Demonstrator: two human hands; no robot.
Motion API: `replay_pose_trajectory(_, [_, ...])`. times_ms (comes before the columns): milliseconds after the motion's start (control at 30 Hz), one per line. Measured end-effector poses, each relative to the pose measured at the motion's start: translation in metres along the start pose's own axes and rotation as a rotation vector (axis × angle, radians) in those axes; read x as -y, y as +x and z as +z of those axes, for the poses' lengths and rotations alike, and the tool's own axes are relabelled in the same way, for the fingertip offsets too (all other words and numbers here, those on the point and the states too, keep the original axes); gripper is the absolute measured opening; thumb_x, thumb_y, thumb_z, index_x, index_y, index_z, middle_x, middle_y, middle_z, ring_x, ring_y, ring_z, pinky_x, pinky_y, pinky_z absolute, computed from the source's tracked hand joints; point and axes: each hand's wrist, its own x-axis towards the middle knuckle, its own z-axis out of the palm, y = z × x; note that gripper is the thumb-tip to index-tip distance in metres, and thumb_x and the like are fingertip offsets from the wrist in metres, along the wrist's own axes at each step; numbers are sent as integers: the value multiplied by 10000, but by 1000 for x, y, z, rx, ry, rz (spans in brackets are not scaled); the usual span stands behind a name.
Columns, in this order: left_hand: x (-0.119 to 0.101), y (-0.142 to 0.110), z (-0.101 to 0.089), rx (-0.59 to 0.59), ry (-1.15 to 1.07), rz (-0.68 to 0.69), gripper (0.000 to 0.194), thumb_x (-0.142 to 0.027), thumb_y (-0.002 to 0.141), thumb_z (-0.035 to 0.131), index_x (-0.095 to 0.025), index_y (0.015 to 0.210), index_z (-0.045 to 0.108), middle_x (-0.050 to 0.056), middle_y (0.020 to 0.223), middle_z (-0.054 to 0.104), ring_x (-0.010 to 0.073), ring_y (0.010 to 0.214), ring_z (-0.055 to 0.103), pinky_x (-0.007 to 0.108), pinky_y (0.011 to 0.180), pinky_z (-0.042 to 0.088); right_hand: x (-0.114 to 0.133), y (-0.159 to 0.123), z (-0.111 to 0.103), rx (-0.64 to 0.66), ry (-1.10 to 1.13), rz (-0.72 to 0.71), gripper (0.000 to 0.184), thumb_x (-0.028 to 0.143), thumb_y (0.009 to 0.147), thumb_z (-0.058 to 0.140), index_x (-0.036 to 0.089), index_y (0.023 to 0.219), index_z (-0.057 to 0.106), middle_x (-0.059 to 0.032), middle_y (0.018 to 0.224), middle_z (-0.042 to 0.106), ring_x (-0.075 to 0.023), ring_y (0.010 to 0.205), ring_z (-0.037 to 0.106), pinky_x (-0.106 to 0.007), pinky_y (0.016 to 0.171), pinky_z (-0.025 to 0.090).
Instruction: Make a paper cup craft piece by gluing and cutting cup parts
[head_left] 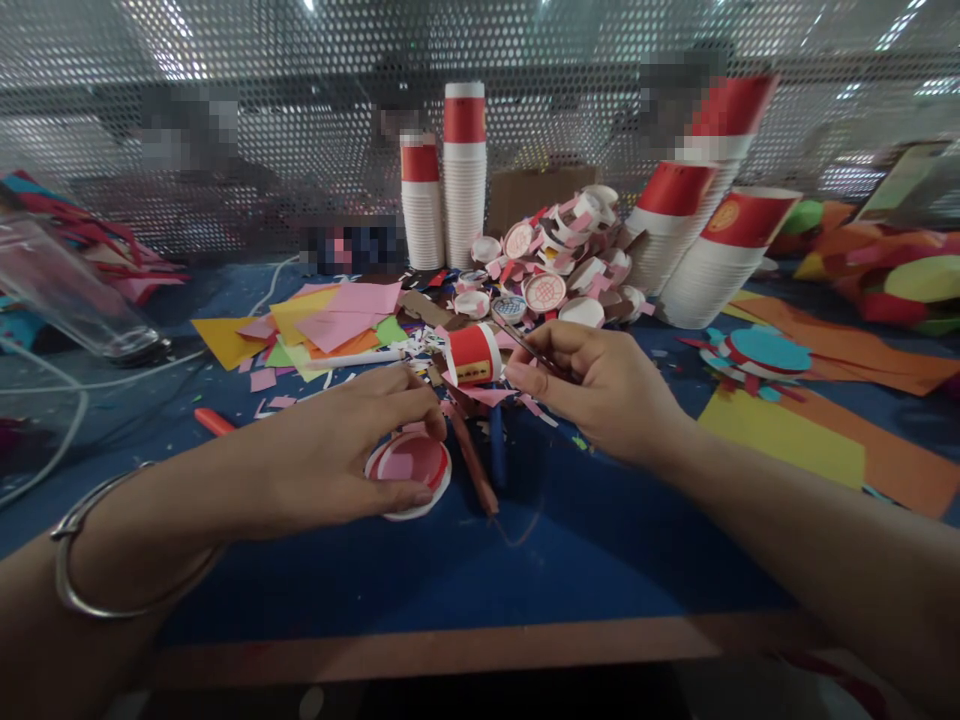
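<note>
My left hand [341,450] curls round a cut-off paper cup bottom [411,472], white-rimmed with red and pink paper inside, just above the blue table [540,550]. My right hand [600,385] is closed in a pinch on a thin dark tool [525,345], and a pink paper piece [491,396] sits at its fingertips. Between and behind the hands lies a red-and-white paper cup [471,355] on its side. A brown pencil [472,460] and a blue pen [496,450] lie under the hands.
Stacks of red-and-white paper cups [463,170] stand at the back, more lean at the right [701,250]. A heap of cut cup bottoms [559,265] lies behind. Coloured paper sheets [330,325] sit left, orange and yellow sheets [810,430] right. A clear glass [67,295] lies far left.
</note>
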Motion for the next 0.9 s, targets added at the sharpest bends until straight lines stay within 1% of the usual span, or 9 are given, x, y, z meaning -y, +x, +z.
replay_pose_trajectory(100, [3,0,0,-4,4,-4,395,-442,853,768,-296,1207,671,69,1281,666,314,1127,618,394,995,461,-1,0,0,2,-7,-3,240,397,876,755,179,844,658,-11,770,620,-137,673,531,-283,618,428])
replay_pose_trajectory(233, [4,2,-1,0,-25,48,388,-416,852,776,-310,1213,682,73,1243,689,305,1080,638,388,996,466,-2,1,0,-2,-19,1,253,406,877,754,181,834,647,-11,769,611,-138,677,524,-285,620,427])
replay_pose_trajectory(467, [3,2,-3,9,-2,34,332,-462,881,735,-287,1159,683,77,1144,691,286,974,645,350,856,479,-2,1,-1,6,-3,-7,239,384,884,751,177,832,643,-11,782,619,-134,680,529,-286,634,436])
replay_pose_trajectory(600, [4,0,-4,26,36,-37,330,-442,864,741,-263,1136,685,76,1162,684,278,979,640,331,804,479,-2,0,-1,5,-15,-6,267,416,882,758,183,823,641,-7,775,618,-131,666,518,-283,618,428])
replay_pose_trajectory(667, [5,-1,-4,27,44,-54,326,-427,871,732,-262,1147,682,70,1173,681,272,988,639,326,804,480,-3,0,-1,1,-15,-9,265,418,883,759,181,836,649,-9,783,623,-133,674,525,-284,623,429])
replay_pose_trajectory(767, [5,-1,-4,25,22,-13,344,-398,866,743,-282,1184,676,60,1192,677,271,1018,636,329,842,478,-3,0,-2,10,-10,-12,252,399,886,758,177,838,650,-10,786,624,-132,680,531,-283,631,430])
replay_pose_trajectory(833, [4,0,-4,27,22,4,327,-370,864,744,-281,1172,678,57,1184,676,272,1027,635,336,866,476,-3,0,-2,16,-9,-17,243,385,890,753,174,833,647,-9,783,622,-129,678,529,-280,631,426])
replay_pose_trajectory(900, [3,0,-5,35,52,-24,289,-348,872,725,-263,1144,679,59,1179,673,267,1020,637,342,866,483,-3,1,-2,18,-14,-23,232,376,890,750,172,840,651,-8,778,623,-128,673,527,-278,623,421])
